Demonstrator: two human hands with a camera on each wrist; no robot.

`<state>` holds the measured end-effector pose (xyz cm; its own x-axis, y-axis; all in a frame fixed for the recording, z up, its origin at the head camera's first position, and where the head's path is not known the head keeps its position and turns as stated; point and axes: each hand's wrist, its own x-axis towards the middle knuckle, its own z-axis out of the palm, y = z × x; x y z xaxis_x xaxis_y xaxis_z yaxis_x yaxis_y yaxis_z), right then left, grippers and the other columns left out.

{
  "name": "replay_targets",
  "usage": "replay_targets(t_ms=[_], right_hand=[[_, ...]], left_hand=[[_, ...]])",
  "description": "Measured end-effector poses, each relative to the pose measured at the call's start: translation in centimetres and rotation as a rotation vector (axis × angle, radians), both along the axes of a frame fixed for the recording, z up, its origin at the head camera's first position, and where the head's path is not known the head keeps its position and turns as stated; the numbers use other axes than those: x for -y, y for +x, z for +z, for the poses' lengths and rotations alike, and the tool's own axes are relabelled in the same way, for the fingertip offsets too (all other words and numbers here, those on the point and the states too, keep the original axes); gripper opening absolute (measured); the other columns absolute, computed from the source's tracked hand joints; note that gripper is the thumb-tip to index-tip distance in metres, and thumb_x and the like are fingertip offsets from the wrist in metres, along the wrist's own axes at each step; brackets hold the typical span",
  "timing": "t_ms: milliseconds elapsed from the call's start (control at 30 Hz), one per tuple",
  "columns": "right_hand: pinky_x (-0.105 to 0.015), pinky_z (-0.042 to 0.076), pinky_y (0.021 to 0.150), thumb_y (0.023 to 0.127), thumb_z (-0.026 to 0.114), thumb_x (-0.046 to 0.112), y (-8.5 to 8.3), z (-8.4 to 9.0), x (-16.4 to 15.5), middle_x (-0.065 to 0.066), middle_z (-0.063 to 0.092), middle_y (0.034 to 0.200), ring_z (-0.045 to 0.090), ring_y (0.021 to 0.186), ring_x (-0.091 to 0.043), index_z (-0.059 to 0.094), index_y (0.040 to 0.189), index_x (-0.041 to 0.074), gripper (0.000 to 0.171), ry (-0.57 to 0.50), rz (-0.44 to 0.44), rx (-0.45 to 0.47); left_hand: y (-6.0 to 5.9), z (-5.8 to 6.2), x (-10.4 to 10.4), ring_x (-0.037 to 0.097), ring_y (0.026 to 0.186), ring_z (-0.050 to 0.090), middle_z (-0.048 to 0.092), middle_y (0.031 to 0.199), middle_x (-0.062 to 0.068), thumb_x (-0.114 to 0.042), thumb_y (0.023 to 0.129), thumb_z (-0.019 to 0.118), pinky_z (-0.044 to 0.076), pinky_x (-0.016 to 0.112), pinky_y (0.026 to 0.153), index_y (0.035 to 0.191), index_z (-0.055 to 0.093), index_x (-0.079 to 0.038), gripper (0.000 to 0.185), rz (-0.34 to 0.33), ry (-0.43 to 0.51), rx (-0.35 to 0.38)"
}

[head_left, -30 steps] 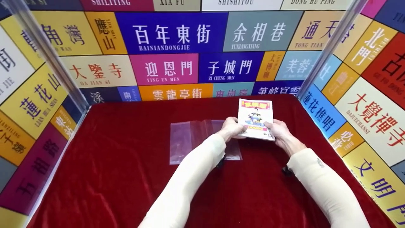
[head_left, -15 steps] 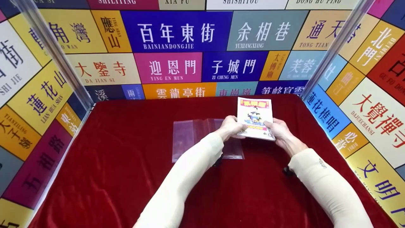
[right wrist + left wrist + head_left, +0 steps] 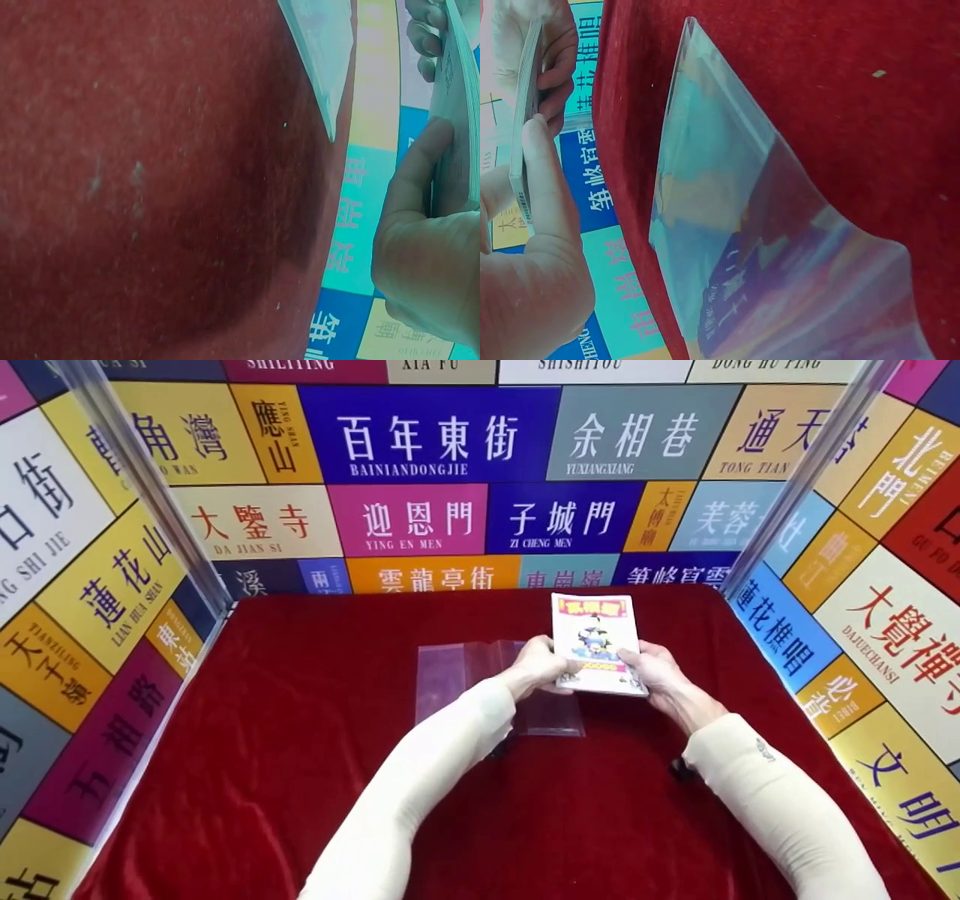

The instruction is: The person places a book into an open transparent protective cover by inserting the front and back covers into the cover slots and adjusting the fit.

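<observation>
Both hands are holding a small booklet [image 3: 596,645] above the red cloth [image 3: 300,750], toward the far right part of the table. The left hand [image 3: 540,664] is gripping its near left edge, fingers curled under and thumb on top; the right hand [image 3: 660,675] is gripping the near right corner the same way. The booklet is showing a white cover with a red and yellow title band at the top and a cartoon figure in blue and yellow below it.

Just left of the hands, a clear plastic sleeve [image 3: 465,675] is lying flat on the cloth, partly under the left forearm.

The left wrist view is showing the booklet [image 3: 523,112] edge-on, a thin block of pages pinched by fingers, and the sleeve [image 3: 765,247] close up with glossy reflections. The right wrist view is catching the right thumb [image 3: 416,169] pressing against the pages [image 3: 461,105] and one pointed corner of the sleeve [image 3: 322,52].

Walls of coloured name panels [image 3: 420,435] are enclosing the table.
</observation>
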<state>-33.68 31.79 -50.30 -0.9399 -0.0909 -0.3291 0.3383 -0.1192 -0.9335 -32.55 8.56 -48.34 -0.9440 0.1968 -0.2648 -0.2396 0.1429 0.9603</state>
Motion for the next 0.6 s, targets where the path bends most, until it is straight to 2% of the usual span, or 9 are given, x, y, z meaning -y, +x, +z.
replay_targets(t_ms=[67,233,300,467,600], right_hand=[[-0.026,0.069,0.071,0.118,0.049,0.011,0.1,0.0,0.4,0.001,0.083,0.088,0.083,0.080,-0.010,0.053,0.139,0.001,0.023,0.007,0.010,-0.003],[-0.026,0.069,0.072,0.118,0.050,0.010,0.2,0.0,1.5,0.001,0.084,0.090,0.083,0.081,-0.010,0.049,0.148,-0.004,0.033,0.008,0.040,-0.011],[-0.026,0.069,0.072,0.118,0.050,0.010,0.1,0.0,2.0,0.001,0.084,0.090,0.083,0.081,-0.010,0.048,0.149,-0.006,0.035,0.014,0.048,-0.017],[-0.026,0.069,0.073,0.117,0.052,0.008,-0.1,0.0,3.3,0.002,0.084,0.090,0.083,0.081,-0.010,0.049,0.147,-0.008,0.034,0.031,0.076,-0.029],[-0.026,0.069,0.073,0.117,0.053,0.008,-0.3,-0.2,4.2,0.002,0.084,0.090,0.084,0.081,-0.010,0.049,0.148,-0.009,0.036,0.042,0.090,-0.032]], left_hand=[[0.1,-0.1,0.5,0.021,0.077,0.077,0.071,0.091,0.008,0.000,0.096,0.081,0.072,0.048,0.083,0.118,0.059,-0.001,0.031,-0.013,-0.008,-0.002],[0.0,-0.4,2.0,0.022,0.078,0.079,0.074,0.093,0.010,-0.004,0.096,0.084,0.071,0.037,0.067,0.115,0.059,-0.004,0.032,-0.034,-0.017,-0.009],[-0.1,-0.6,2.7,0.022,0.076,0.079,0.074,0.092,0.009,-0.005,0.095,0.085,0.070,0.036,0.064,0.115,0.059,-0.004,0.032,-0.043,-0.017,-0.012],[-0.2,-0.9,4.6,0.018,0.070,0.076,0.075,0.088,0.009,-0.008,0.096,0.086,0.069,0.035,0.061,0.111,0.061,-0.004,0.030,-0.065,-0.024,-0.023],[-0.4,-0.7,5.9,0.020,0.070,0.079,0.082,0.096,0.017,-0.011,0.102,0.076,0.070,0.036,0.063,0.109,0.065,-0.002,0.016,-0.054,-0.068,-0.026]])
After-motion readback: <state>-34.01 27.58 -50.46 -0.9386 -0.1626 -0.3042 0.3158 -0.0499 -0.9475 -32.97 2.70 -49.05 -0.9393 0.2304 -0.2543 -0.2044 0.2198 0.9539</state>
